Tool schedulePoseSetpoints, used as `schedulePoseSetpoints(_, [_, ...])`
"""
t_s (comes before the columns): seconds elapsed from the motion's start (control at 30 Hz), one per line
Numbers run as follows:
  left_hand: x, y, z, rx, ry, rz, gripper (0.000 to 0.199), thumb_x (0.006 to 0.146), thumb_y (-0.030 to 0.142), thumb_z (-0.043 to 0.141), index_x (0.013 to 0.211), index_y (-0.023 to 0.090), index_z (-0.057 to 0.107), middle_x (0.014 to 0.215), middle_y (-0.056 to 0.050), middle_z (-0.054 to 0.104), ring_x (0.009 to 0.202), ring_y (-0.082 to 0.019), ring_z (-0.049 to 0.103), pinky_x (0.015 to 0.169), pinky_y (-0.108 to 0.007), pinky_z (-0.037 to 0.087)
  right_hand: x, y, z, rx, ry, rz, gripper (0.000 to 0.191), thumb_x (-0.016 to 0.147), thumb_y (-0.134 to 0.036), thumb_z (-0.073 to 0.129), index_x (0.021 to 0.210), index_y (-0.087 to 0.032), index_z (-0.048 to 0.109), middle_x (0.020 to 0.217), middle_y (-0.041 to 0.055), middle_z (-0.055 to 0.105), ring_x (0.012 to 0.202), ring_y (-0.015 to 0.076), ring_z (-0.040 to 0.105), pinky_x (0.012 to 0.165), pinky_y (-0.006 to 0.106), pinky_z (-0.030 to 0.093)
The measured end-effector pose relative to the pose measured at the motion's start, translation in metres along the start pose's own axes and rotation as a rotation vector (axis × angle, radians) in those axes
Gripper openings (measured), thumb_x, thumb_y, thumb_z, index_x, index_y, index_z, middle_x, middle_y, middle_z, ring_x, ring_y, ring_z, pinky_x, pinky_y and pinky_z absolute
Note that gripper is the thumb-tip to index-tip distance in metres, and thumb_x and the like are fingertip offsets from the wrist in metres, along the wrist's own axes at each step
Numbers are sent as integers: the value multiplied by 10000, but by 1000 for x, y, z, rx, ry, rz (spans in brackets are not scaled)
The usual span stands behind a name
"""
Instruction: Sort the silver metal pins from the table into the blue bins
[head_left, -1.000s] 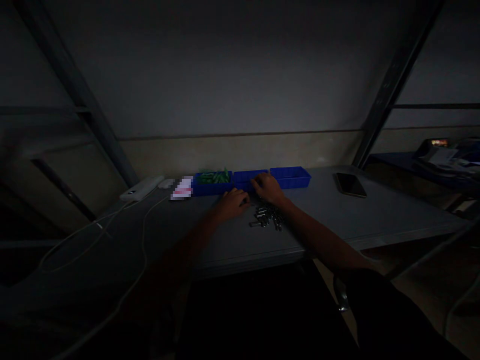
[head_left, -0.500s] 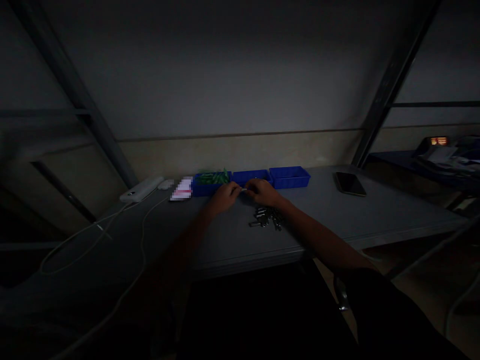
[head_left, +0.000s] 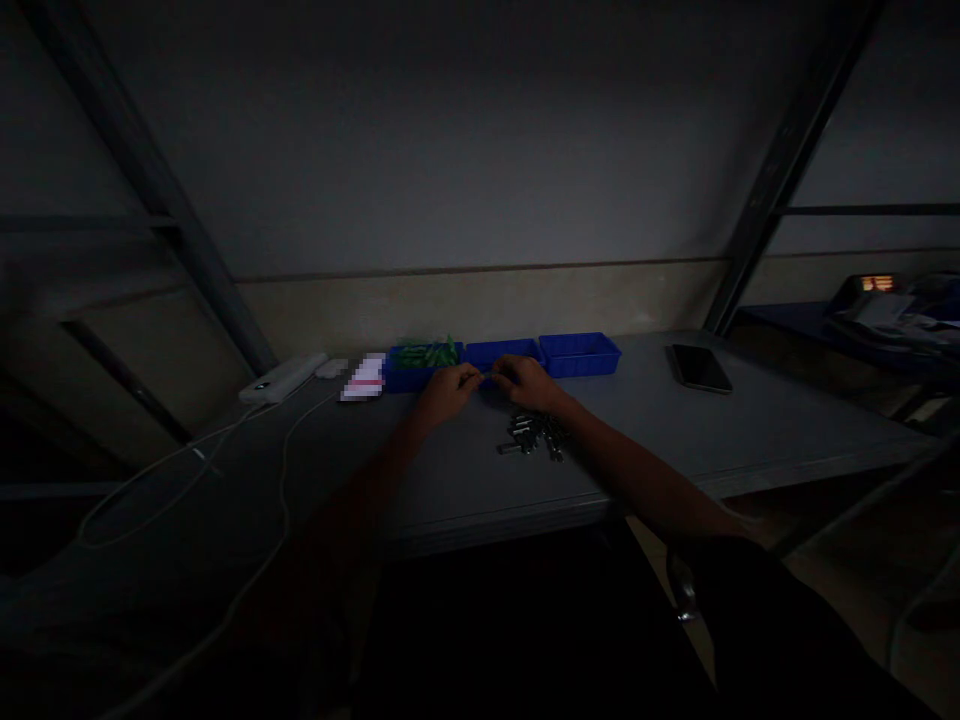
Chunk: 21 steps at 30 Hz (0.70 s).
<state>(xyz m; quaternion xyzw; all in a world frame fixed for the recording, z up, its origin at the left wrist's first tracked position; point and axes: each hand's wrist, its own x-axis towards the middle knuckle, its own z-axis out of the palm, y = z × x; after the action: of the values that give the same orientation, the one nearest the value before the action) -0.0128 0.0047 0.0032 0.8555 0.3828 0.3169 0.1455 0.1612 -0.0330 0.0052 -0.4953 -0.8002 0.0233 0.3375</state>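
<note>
Between my two hands, in front of the blue trays, is a small metal-looking piece (head_left: 487, 376), too dark to make out fully. My left hand (head_left: 451, 390) pinches its left end, and my right hand (head_left: 523, 382) has its fingers closed on the right end. Just nearer than my right hand lies a pile of small shiny metal parts (head_left: 534, 432) on the grey table. Green pieces (head_left: 427, 355) fill the left blue tray (head_left: 411, 380). The middle blue tray (head_left: 501, 350) is partly hidden by my right hand. A third blue tray (head_left: 580, 356) stands to its right.
A phone (head_left: 700, 368) lies on the right of the grey table (head_left: 645, 425). On the left are a white power strip (head_left: 285, 379), a blurred-out card (head_left: 364, 378) and loose white cables (head_left: 285, 470). Metal posts rise at both sides.
Both hands stay in nearly the same place. The fingers of my right hand have shifted slightly around the small piece, which looks darker now.
</note>
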Motion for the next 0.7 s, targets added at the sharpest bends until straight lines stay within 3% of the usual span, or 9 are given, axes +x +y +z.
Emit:
schedulePoseSetpoints(0.27, [-1, -5, 1, 34, -43, 49, 230, 804, 324, 478, 777, 161, 638, 734, -32, 674, 677, -159, 574, 652, -272, 435, -1, 4, 4, -70, -30, -52, 135, 827, -183, 495, 892, -144, 608, 866, 80, 648, 792, 164, 567, 725, 251, 390])
schedulePoseSetpoints(0.43, [-3, 0, -4, 128, -3, 93, 209, 796, 310, 494, 753, 168, 642, 767, -47, 677, 759, -182, 559, 729, -297, 427, -2, 5, 5, -64, 0, -89, 155, 835, -187, 480, 913, -134, 603, 888, 87, 642, 821, 169, 567, 742, 254, 389])
schedulePoseSetpoints(0.7, [0, 5, -2, 114, 65, 73, 189, 809, 288, 484, 775, 176, 632, 750, -39, 665, 763, -184, 575, 739, -301, 439, 1, 0, -5, 22, 56, 24, 177, 839, -246, 473, 813, -136, 609, 761, 42, 624, 687, 138, 533, 650, 239, 370])
